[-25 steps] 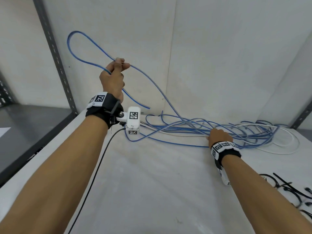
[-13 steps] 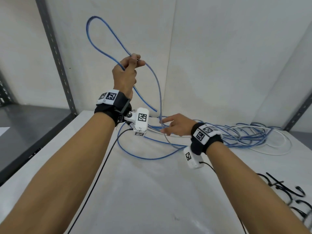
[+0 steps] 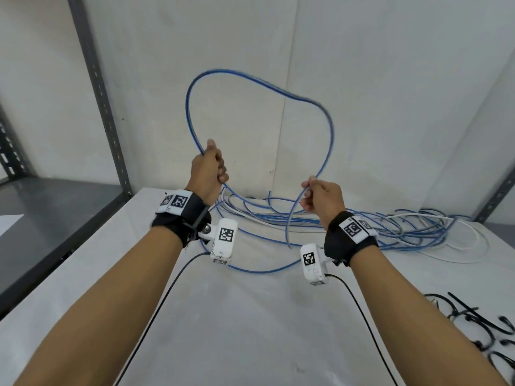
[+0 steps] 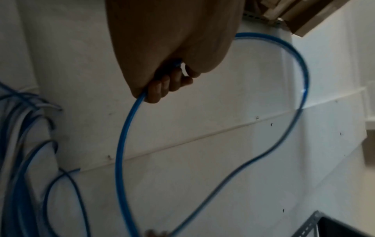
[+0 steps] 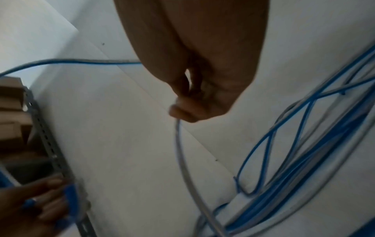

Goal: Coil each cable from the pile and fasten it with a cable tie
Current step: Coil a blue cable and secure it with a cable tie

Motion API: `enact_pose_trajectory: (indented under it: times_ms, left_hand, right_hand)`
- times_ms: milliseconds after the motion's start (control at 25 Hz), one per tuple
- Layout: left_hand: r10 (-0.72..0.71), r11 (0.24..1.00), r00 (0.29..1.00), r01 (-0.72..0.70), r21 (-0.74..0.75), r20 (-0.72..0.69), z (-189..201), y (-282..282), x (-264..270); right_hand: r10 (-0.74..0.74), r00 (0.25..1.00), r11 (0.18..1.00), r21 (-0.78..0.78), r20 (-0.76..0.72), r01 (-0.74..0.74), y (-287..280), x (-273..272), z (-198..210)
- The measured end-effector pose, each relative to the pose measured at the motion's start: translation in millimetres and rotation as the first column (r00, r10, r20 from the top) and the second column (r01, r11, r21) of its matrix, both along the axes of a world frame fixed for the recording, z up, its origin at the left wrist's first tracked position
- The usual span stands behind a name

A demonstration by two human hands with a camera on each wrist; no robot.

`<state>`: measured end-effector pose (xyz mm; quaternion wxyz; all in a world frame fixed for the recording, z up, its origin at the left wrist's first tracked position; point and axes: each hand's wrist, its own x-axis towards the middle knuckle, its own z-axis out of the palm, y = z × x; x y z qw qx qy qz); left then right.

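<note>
A blue cable (image 3: 252, 79) arches in a big loop above the white table (image 3: 250, 316), held at both ends of the loop. My left hand (image 3: 209, 169) grips the loop's left side in a fist, which the left wrist view shows as fingers (image 4: 162, 86) curled round the blue cable (image 4: 121, 136). My right hand (image 3: 320, 199) pinches the loop's right side; in the right wrist view the cable (image 5: 180, 152) hangs down from the fingertips (image 5: 182, 112). The rest trails into the pile of blue and white cables (image 3: 376, 227) behind my hands. Black cable ties (image 3: 471, 327) lie at the right front.
A grey metal shelf upright (image 3: 97, 93) stands at the left beside a dark shelf (image 3: 50, 218). White walls close the back and right. Black wrist-camera leads (image 3: 156, 316) run over the table toward me.
My right hand left the pile, rose and took hold of the blue cable. My left hand dropped lower and moved right. The narrow raised loop has spread into a wide one between both hands.
</note>
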<state>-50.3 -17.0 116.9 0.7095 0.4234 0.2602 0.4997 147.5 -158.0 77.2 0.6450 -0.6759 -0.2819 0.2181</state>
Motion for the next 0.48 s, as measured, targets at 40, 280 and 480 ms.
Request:
enact_pose_trajectory:
  times_ms: [40,280,480]
  left_hand:
    - [-0.011,0.998,1.0,0.012,-0.064,0.016,-8.3,-0.1,-0.1]
    - [0.067,0.898,0.981,0.019,-0.44,0.179,-49.8,-6.8,-2.9]
    - [0.061,0.921,0.976,0.025,-0.388,0.208,-77.5,-29.1,8.4]
  right_hand:
    - [-0.043,0.991,0.983,-0.169,0.13,0.065,0.0,5.9,-6.8]
    - [0.297,0.917,0.955,-0.1,0.265,-0.281,-16.4,-33.9,-32.6]
    - [0.36,0.933,0.929,0.091,-0.006,-0.358,5.8,-80.9,-39.0]
